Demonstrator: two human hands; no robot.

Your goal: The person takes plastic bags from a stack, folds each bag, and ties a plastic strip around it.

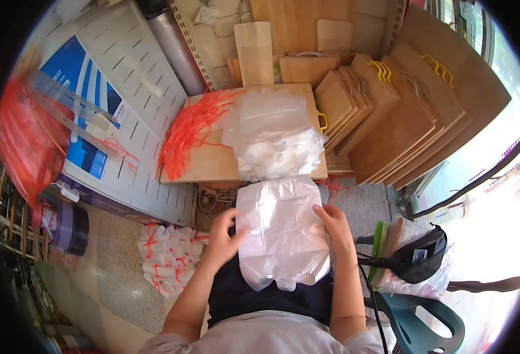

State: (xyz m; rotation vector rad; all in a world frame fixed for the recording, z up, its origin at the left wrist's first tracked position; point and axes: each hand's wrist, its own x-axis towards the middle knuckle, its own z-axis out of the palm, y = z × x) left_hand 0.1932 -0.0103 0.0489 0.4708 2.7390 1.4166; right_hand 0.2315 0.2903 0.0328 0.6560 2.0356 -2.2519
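Over my lap lies a translucent white plastic carrier bag, spread flat, its handle ends toward me; whether it is one bag or several layers I cannot tell. My left hand is at its left edge, slightly blurred, with thumb and fingers apart. At the right edge, my right hand has its thumb over the plastic and the other fingers partly hidden along the side, pinching the edge. Just beyond is a pile of similar plastic bags on a wooden board. Red plastic strips lie left of the pile.
White bundles tied with red strips are on the floor at left. Wooden cutting boards lean at back right. A black bag sits by a green plastic stool. A red bag hangs beside the white perforated panel.
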